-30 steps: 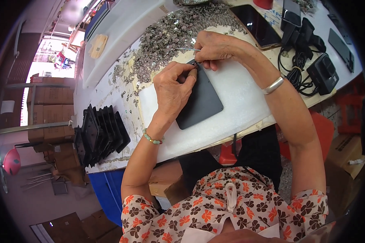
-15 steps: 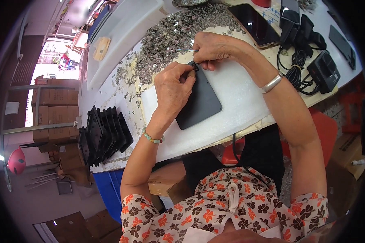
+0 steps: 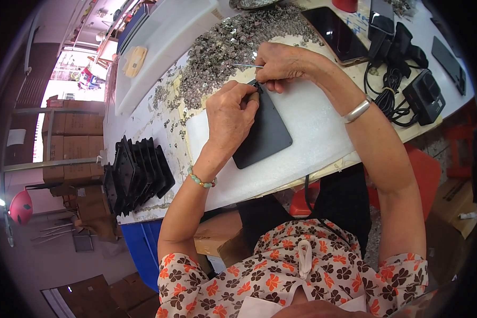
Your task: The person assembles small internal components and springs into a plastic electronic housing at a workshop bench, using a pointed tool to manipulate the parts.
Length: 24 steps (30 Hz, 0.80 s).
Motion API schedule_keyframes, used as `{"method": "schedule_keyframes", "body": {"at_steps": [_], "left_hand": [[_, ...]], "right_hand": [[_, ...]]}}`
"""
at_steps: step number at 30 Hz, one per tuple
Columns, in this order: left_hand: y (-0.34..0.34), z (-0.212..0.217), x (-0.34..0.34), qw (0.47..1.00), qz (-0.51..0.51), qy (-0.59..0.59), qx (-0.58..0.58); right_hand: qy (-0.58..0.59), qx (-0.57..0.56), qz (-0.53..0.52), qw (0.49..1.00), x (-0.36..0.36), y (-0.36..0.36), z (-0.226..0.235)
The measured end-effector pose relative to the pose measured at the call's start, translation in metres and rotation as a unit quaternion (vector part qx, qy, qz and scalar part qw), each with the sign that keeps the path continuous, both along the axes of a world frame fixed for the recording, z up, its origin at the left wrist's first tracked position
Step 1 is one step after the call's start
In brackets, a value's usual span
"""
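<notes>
A flat dark grey panel (image 3: 265,132) lies on a white foam sheet (image 3: 318,124) before me. My left hand (image 3: 230,114) is closed in a pinch at the panel's far end, around a small black part (image 3: 256,87) mostly hidden by the fingers. Just to the right, my right hand (image 3: 281,66) is closed around a thin metal tool (image 3: 246,65), whose slim shaft points left over a heap of small metal pieces (image 3: 217,53). The tool's kind cannot be made out.
Several black plastic trays or frames (image 3: 138,175) stand stacked at the table's left edge. A phone (image 3: 336,34) lies at the far right, near a coiled black cable (image 3: 389,87) and a black box-shaped device (image 3: 424,95). A long white tray (image 3: 167,45) borders the far left side.
The view has shifted very slightly. Both hands keep nearly the same place and grip at the panel's far end.
</notes>
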<state>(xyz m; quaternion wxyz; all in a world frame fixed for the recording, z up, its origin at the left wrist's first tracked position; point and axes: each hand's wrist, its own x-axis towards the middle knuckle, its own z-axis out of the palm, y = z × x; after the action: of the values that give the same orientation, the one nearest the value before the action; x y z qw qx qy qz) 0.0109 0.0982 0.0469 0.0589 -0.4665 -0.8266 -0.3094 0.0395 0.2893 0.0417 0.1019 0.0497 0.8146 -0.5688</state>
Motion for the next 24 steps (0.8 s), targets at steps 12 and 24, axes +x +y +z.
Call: {"method": "schedule_keyframes", "body": {"at_steps": [12, 24], "left_hand": [[0.007, 0.012, -0.009, 0.995, -0.042, 0.039, -0.086], [0.01, 0.014, -0.013, 0.993, 0.003, -0.066, -0.093]], "right_hand": [[0.003, 0.005, 0.021, 1.0, 0.0, 0.002, 0.002], [0.011, 0.0, 0.046, 0.999, 0.0, 0.007, 0.002]]}}
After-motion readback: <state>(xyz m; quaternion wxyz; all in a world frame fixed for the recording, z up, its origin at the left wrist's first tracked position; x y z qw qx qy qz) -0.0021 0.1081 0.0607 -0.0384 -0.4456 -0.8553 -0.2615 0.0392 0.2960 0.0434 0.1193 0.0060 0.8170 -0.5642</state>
